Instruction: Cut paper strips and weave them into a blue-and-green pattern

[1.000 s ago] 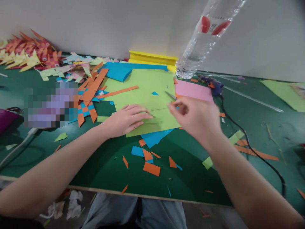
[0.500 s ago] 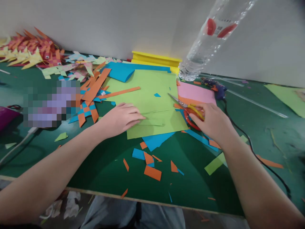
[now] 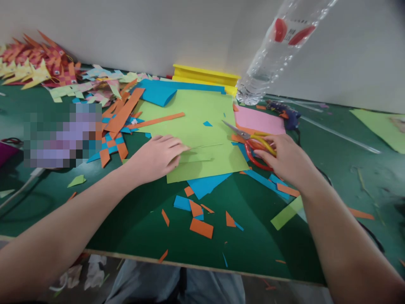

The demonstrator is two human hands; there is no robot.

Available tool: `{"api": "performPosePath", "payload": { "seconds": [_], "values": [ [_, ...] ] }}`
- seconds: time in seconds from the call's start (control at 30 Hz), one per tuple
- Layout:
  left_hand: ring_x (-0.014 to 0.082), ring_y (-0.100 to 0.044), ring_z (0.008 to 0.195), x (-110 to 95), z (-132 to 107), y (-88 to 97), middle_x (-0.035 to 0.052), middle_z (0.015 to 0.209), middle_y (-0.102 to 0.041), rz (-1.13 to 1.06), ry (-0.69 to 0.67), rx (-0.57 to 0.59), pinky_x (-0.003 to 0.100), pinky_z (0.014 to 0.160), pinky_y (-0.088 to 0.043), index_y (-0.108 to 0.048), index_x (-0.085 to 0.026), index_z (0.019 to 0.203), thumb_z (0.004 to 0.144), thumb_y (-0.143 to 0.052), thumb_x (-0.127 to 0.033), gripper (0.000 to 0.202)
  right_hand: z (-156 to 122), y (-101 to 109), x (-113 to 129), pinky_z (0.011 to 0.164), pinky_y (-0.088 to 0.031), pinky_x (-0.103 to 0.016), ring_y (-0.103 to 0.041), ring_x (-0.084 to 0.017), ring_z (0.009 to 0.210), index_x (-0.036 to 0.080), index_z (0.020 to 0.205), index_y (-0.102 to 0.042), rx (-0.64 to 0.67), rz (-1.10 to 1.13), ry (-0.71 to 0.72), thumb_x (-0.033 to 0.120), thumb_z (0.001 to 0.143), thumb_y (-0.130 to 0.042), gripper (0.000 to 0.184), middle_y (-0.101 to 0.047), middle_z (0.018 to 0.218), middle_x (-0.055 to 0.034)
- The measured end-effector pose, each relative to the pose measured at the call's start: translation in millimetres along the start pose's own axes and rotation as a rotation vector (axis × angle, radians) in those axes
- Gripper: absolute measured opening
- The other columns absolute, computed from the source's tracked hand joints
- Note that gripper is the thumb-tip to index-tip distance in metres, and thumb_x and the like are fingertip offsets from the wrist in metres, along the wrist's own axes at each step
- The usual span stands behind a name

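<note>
My left hand (image 3: 161, 156) has its fingers pinched on a thin green paper strip (image 3: 207, 145), seen nearly edge-on just above a large light green paper sheet (image 3: 196, 105). A shadow or edge runs below the strip on the sheet. In my right hand (image 3: 286, 158) are scissors (image 3: 261, 145) with red and yellow handles, the fingers in the loops. Their blades point up and left over the right part of the green sheet, apart from the strip. A small blue paper scrap (image 3: 207, 123) lies on the sheet left of the blade tips.
A water bottle (image 3: 278, 55) stands behind the scissors, near a glue gun (image 3: 286, 114) with a black cord. Woven orange and blue paper (image 3: 112, 145) lies left of the sheet. Orange and blue scraps (image 3: 201, 228) are strewn in front. Folded paper fish (image 3: 34, 63) fill the back left.
My right hand has shifted a little to the right, turning the scissors slightly. My left hand stays on the green strip, with a slight move left. The whole view has drifted slightly.
</note>
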State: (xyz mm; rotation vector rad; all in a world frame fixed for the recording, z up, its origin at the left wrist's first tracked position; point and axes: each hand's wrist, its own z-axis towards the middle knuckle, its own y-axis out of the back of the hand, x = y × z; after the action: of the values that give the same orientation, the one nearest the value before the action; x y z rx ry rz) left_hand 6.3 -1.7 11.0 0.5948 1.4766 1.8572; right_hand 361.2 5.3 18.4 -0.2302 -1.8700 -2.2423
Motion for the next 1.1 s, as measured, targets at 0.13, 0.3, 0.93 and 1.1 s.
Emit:
{"api": "performPosePath", "payload": {
  "seconds": [0.13,0.3,0.93,1.1],
  "values": [
    [0.0249,-0.06,0.111,-6.5,2.1,-2.0,0.0114,0.12,-0.067,-0.055,-0.054,-0.01,0.039,0.092,-0.045,-0.059,-0.014,0.128,0.101,-0.037,-0.018,0.035,-3.7,9.5,8.4,0.088,-0.047,-0.042,-0.061,-0.031,0.109,0.019,0.119,-0.057,-0.078,0.078,-0.004,0.033,0.085,-0.067,0.038,-0.06,0.13,-0.0217],
    [0.0224,-0.05,0.131,-14.7,3.8,-2.3,0.011,0.137,-0.06,-0.142,-0.139,-0.001,0.039,0.11,-0.039,-0.051,-0.015,0.137,0.105,-0.033,-0.023,0.037,-3.4,13.1,10.5,0.085,-0.048,-0.04,-0.062,-0.028,0.105,0.021,0.114,-0.061,-0.099,0.15,-0.008,0.034,0.074,-0.075,0.044,-0.065,0.124,-0.0186],
    [0.0224,-0.045,0.137,-14.5,3.3,-4.2,0.0087,0.146,-0.053,-0.175,-0.135,0.078,0.04,0.117,-0.033,-0.048,-0.016,0.141,0.107,-0.033,-0.029,0.039,-5.1,26.5,-4.1,0.1,-0.042,-0.055,-0.056,-0.036,0.12,0.024,0.115,-0.056,0.19,0.091,0.306,0.045,0.069,-0.069,0.052,-0.056,0.131,-0.0137],
    [0.0212,-0.043,0.138,-14.7,3.0,-5.4,0.0073,0.148,-0.052,-0.171,-0.136,0.085,0.038,0.118,-0.03,-0.046,-0.017,0.143,0.107,-0.034,-0.029,0.04,-7.6,29.3,-3.3,0.104,-0.036,-0.056,-0.056,-0.035,0.12,0.025,0.117,-0.055,0.235,0.061,0.345,0.041,0.071,-0.068,0.05,-0.057,0.132,-0.0122]
  ]
}}
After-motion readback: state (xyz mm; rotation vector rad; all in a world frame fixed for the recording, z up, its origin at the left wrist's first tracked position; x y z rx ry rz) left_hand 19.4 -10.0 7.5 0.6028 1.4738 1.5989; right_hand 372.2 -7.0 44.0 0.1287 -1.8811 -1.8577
